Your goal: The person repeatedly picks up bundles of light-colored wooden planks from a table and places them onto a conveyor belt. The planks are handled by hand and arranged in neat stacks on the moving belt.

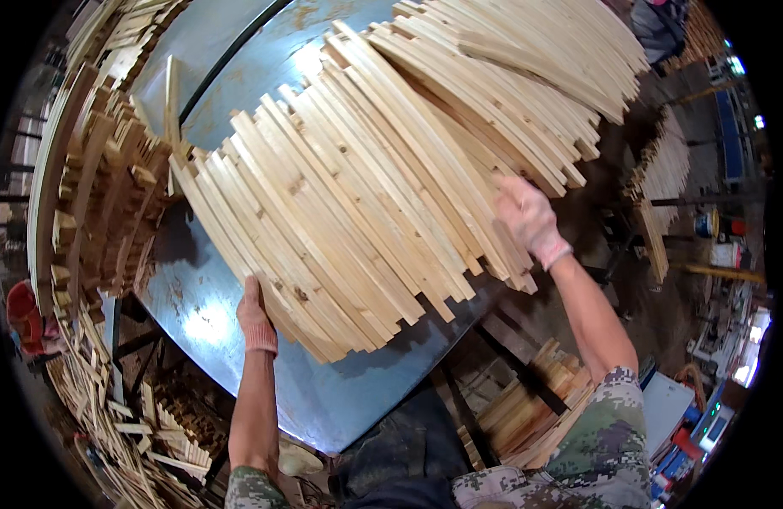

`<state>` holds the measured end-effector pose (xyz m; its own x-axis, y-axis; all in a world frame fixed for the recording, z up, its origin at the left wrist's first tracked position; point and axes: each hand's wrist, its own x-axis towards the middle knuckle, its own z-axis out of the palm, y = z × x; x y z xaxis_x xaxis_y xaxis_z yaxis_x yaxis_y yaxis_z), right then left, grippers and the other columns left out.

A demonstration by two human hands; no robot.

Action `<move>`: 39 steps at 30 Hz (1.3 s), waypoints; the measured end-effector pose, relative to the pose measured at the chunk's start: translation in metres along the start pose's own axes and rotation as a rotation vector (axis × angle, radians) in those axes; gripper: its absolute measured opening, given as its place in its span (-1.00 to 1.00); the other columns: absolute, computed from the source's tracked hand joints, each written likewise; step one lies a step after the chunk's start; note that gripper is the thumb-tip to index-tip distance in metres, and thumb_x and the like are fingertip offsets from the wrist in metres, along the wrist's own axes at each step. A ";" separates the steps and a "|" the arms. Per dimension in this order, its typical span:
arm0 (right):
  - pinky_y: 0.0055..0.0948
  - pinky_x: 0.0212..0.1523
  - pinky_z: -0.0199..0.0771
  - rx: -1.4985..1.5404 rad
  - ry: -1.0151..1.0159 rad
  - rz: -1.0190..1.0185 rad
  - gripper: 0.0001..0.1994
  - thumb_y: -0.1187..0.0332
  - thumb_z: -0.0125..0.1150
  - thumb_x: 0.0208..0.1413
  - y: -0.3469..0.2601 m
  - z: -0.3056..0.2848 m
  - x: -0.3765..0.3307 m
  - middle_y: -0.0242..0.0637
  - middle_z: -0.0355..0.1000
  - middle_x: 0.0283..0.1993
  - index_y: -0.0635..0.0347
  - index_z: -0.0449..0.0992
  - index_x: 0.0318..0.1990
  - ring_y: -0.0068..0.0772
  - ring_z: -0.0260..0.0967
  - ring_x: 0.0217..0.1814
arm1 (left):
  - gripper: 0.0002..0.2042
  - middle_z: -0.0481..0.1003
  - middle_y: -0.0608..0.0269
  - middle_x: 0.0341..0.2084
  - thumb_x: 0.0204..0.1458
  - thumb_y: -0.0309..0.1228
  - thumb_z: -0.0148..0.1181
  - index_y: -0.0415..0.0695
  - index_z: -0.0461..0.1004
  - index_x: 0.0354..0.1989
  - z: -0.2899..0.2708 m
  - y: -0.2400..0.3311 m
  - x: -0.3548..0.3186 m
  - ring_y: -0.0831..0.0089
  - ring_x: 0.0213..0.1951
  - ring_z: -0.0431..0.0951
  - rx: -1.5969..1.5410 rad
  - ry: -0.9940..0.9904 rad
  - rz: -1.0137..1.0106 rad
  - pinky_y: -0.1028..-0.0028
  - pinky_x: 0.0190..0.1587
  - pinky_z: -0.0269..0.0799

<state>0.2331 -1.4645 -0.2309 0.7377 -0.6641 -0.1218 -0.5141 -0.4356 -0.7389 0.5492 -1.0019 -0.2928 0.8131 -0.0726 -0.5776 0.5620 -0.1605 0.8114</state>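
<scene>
Head view: we see a wide row of pale wooden slats (349, 195) lying side by side on the blue metal desk (204, 314). Our left hand (255, 318) presses against the row's near-left edge, its grip hidden under the slat ends, so we cannot tell it. Our gloved right hand (529, 219) lies flat and released on the right end.

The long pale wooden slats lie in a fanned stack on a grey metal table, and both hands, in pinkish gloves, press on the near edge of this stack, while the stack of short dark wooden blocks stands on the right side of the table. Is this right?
Not quite: the head view shows the stack of short dark wooden blocks on the left side of the grey metal table, not the right. The rest holds: the left hand and right hand touch the long pale wooden slats.
</scene>
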 end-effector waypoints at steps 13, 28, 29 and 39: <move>-0.33 0.59 0.13 0.296 -0.009 0.135 -0.24 0.12 0.25 0.39 -0.014 0.064 0.062 0.08 0.22 0.60 0.40 0.16 0.57 -0.14 0.16 0.65 | -0.10 0.61 -0.07 0.12 0.20 0.33 0.23 -0.41 0.50 0.30 0.011 0.013 0.009 0.21 0.14 0.60 0.327 -0.148 -0.094 0.29 0.23 0.49; -0.42 0.10 0.48 0.682 -0.105 0.815 -0.50 0.00 0.31 0.37 0.023 0.020 -0.100 -0.38 0.60 -0.03 0.33 0.65 0.13 -0.55 0.47 0.01 | -0.32 0.57 0.14 0.17 0.19 -0.15 0.46 -0.28 0.39 0.39 -0.034 -0.077 -0.148 0.29 0.19 0.57 -0.125 -0.349 -0.327 0.20 0.29 0.49; -0.42 0.09 0.48 0.653 -0.176 0.813 -0.50 -0.01 0.31 0.37 0.022 0.017 -0.093 -0.39 0.59 -0.03 0.32 0.65 0.11 -0.55 0.47 0.00 | -0.33 0.58 0.13 0.15 0.16 -0.20 0.49 -0.27 0.40 0.37 -0.034 -0.075 -0.149 0.29 0.17 0.58 -0.124 -0.365 -0.346 0.21 0.27 0.51; -0.50 -0.11 0.48 0.652 -0.257 0.769 -0.64 0.17 0.43 0.23 0.003 0.025 -0.101 -0.52 0.49 -0.20 0.27 0.61 -0.01 -0.63 0.40 -0.21 | -0.35 0.64 0.14 0.06 0.02 -0.36 0.61 -0.26 0.48 0.29 -0.042 -0.050 -0.154 0.34 0.05 0.65 -0.120 -0.378 -0.433 0.30 0.16 0.61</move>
<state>0.1679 -1.3835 -0.2373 0.4208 -0.4409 -0.7928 -0.6053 0.5145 -0.6073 0.4019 -0.9412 -0.2403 0.4075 -0.3748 -0.8327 0.8622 -0.1424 0.4861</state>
